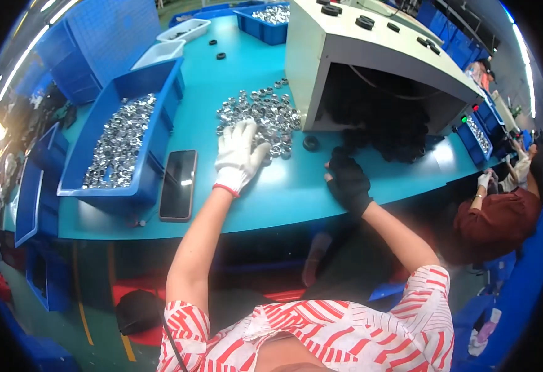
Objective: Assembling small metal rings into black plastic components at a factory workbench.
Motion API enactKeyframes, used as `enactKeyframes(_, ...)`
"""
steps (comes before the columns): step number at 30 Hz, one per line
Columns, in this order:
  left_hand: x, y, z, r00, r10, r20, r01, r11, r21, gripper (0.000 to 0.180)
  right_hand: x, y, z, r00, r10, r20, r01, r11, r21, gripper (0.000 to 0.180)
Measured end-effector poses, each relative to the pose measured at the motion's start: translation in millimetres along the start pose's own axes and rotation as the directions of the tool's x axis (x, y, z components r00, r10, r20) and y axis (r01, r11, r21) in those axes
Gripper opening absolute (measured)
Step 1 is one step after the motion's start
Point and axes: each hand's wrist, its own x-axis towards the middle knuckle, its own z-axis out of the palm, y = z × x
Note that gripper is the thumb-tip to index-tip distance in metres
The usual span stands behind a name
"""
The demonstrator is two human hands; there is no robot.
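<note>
So, biggest first: 1 turquoise tabletop [284, 208] carries it all. 1 cream open-fronted housing [305, 62] at right, mouth toward the wearer, likely so the dark heap [401, 139] spilling out is in right-hand reach; heap too dim to count. 3 blue bins hold metal rings: long bin [107, 194] at left, probably parked as bulk stock, back bin [262, 32], small right bin [468, 140] past the housing. 2 white trays [183, 31] behind the long bin. Metal ring pile [278, 118] sits loose mid-tabletop, dozens, overlapping, no exact count; looks spread thin for easy picking. Left hand [237, 152], white glove, is on its near edge, fingers extended, grip fairly wide; can't tell if it has a ring. Right hand [349, 180], black fingerless glove, is just before the heap, fingers part-curled; grip contents hidden. 1 smartphone [178, 186] lies flat, apparently out of both hands' way. Black rings: 1 loose ring [310, 144] between pile and heap, 2 far rings [221, 56] at back, several atop the housing, some overlapping.
</note>
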Motion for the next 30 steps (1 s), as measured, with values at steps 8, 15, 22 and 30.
enactKeyframes(8, -11, 2, 5, 0.982, -0.036, -0.187, 0.044, 0.998, 0.038, 0.044, -11, 21, 34, 0.985, -0.146, -0.093, 0.138, 0.986, -0.089, 0.034)
enactKeyframes(15, -29, 19, -22, 0.856, -0.243, -0.456, 0.075, 0.932, -0.355, 0.017, -16, 19, 22, 0.998, -0.040, -0.042, 0.039, 0.999, -0.028, 0.032)
enactKeyframes(22, -48, 18, -23, 0.712, -0.668, -0.217, 0.378, 0.626, -0.682, 0.034, -18, 12, 18, 0.998, -0.061, 0.005, 0.061, 0.997, -0.036, 0.032)
enactKeyframes(30, -47, -45, 19, 0.910, 0.057, -0.410, 0.098, 0.932, 0.348, 0.012, -8, 14, 50, 0.959, -0.181, -0.217, 0.146, 0.975, -0.167, 0.022)
